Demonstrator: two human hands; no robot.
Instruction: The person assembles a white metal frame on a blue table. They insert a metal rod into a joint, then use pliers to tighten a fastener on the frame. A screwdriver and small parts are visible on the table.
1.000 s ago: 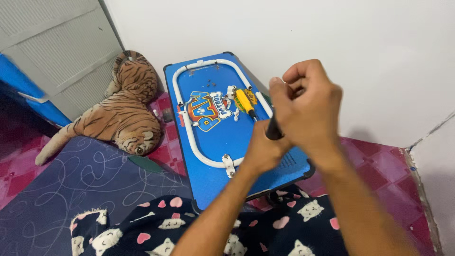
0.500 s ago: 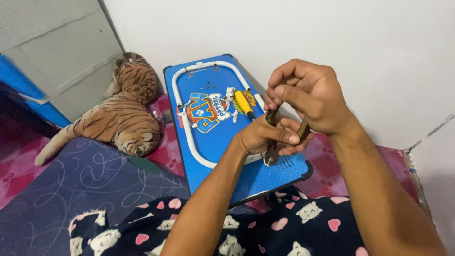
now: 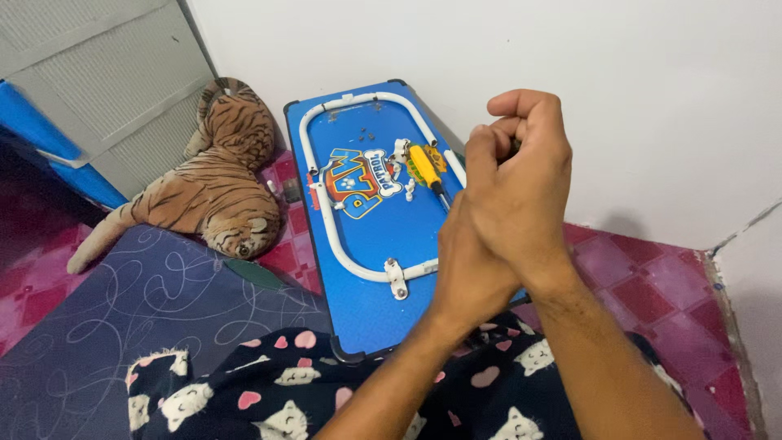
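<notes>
Right up close, lap: dark trousers point(image 3: 269, 399) printed with cats and hearts fill the bottom edge.
Left hand point(image 3: 464, 273): raised over the near corner of the board, tucked under the other hand and pressed against it; whether it grips anything I cannot tell.
Right hand point(image 3: 521, 183): curled into a fist on top, fingers closed tight, apparently clenched around something small hidden inside.
Folding table point(image 3: 371, 236): blue, lying flat on its face, so the white tube leg frame point(image 3: 326, 220) is up and within reach.
Yellow screwdriver point(image 3: 425, 165): resting on the board just beyond the fists, near the far bend of the frame.
Open room: bare blue inside the loop; small screws point(image 3: 358, 129) lie near the far end.
Edges: wall point(image 3: 652, 98) close on the right, plush tiger point(image 3: 216, 191) just beside the board on the left, patterned mat point(image 3: 122, 301) nearer.
</notes>
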